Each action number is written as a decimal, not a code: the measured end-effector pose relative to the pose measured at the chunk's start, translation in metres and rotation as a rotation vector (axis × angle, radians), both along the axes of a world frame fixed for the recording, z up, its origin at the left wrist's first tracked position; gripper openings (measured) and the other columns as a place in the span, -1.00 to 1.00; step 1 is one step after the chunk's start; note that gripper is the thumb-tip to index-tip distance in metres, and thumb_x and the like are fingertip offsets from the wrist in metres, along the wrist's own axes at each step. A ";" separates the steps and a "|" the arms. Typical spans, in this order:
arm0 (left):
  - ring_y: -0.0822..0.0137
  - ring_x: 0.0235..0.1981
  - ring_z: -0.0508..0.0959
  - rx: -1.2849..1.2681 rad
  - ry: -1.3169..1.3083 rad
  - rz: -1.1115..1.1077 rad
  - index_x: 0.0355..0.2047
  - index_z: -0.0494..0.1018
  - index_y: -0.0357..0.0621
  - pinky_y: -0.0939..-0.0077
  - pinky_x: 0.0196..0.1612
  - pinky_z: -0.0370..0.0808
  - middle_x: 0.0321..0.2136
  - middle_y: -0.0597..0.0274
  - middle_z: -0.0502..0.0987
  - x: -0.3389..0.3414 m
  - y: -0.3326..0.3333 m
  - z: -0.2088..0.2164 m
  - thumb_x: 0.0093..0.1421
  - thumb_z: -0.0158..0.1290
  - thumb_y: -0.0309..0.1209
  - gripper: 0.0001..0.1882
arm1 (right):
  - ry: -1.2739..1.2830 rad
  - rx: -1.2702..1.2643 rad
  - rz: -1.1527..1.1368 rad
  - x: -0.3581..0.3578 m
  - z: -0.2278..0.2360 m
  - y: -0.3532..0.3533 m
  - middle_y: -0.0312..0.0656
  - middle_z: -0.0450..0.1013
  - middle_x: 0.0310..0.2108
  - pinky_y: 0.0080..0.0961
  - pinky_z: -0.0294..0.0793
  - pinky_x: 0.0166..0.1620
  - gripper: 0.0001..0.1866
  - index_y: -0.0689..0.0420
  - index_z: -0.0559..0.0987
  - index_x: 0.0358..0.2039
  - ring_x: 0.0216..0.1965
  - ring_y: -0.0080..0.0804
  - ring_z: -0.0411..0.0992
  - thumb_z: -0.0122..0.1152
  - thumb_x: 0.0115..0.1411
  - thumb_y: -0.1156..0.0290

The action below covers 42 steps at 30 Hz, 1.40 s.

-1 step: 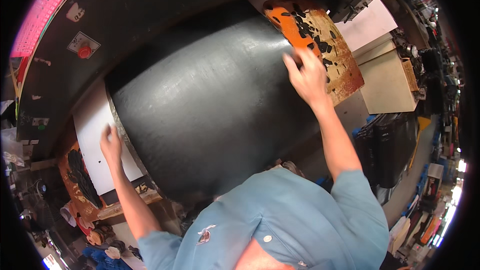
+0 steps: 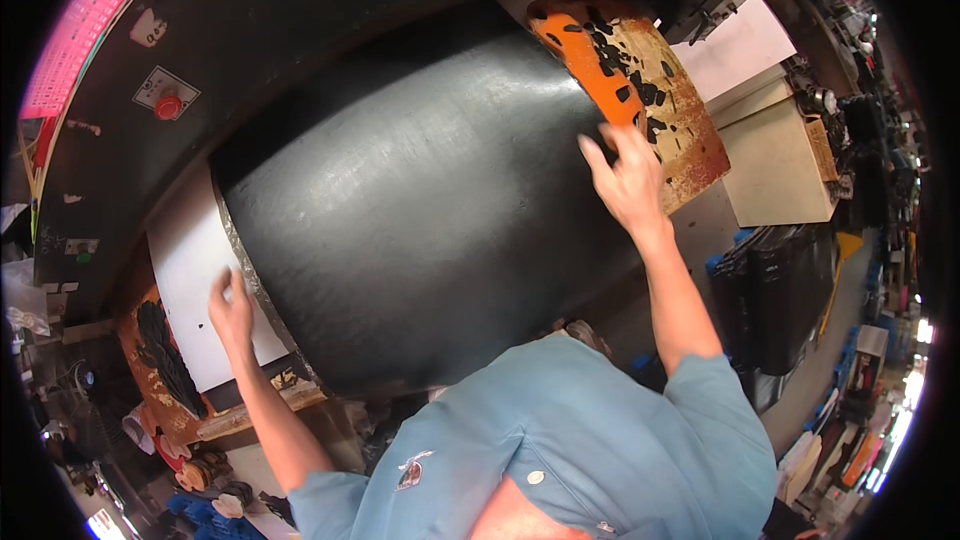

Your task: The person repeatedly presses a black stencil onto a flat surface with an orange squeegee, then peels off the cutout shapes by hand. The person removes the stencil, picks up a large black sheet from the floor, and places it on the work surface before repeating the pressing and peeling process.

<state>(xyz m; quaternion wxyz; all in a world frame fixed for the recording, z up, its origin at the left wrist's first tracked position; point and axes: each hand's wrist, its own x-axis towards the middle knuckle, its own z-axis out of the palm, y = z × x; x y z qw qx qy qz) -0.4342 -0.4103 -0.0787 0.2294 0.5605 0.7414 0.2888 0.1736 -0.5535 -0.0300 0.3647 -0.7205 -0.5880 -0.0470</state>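
Note:
A large black sheet (image 2: 430, 210) with a dull sheen spreads across the middle, under the dark machine body. My right hand (image 2: 632, 180) hovers over its right edge, fingers apart and holding nothing. Just beyond the fingertips lies the lower end of an orange sheet with cut-out holes (image 2: 592, 65). My left hand (image 2: 232, 312) is by the left edge of the black sheet, above a white board (image 2: 188, 260). Its fingers are slightly blurred, with a gap between the tips and nothing visible in them.
A worn board (image 2: 690, 140) at the right carries small black pieces. Black strips (image 2: 165, 355) lie at the far left. A red button (image 2: 167, 106) and a green button (image 2: 83, 257) sit on the machine front. A pale cabinet (image 2: 780, 170) and black plastic bags (image 2: 770, 280) stand to the right.
My right hand has drawn back toward me from the orange sheet, uncovering its lower end. My left hand has shifted slightly nearer and to the right.

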 end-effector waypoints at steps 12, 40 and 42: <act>0.57 -0.38 0.40 -0.134 -0.318 -0.051 -0.34 0.58 -0.33 0.57 -0.29 0.37 -0.44 0.47 0.52 0.045 -0.051 0.027 0.41 0.25 -0.33 -0.72 | 0.339 -0.290 -0.368 0.010 -0.021 -0.062 -0.12 0.55 -0.51 -0.37 0.48 -0.30 -0.58 0.29 0.68 -0.20 -0.49 -0.37 0.45 0.51 0.26 0.13; -0.19 -0.03 0.58 0.561 0.790 -0.207 0.07 0.60 -0.27 -0.12 0.01 0.52 -0.03 -0.26 0.57 0.147 0.137 -0.041 0.35 0.25 -0.15 -0.54 | -0.193 0.137 -0.220 -0.020 -0.086 0.150 0.24 0.40 0.10 -0.03 0.39 0.28 -0.54 0.44 0.52 0.17 0.15 0.19 0.36 0.06 0.26 0.62; -0.21 0.17 0.51 0.696 0.548 -0.557 0.21 0.53 -0.27 -0.08 0.24 0.43 0.17 -0.25 0.54 0.222 0.098 -0.041 0.34 0.27 -0.20 -0.46 | -0.080 0.029 -0.128 -0.021 -0.080 0.150 0.26 0.38 0.16 -0.06 0.34 0.35 -0.52 0.44 0.51 0.19 0.24 0.22 0.31 0.08 0.26 0.60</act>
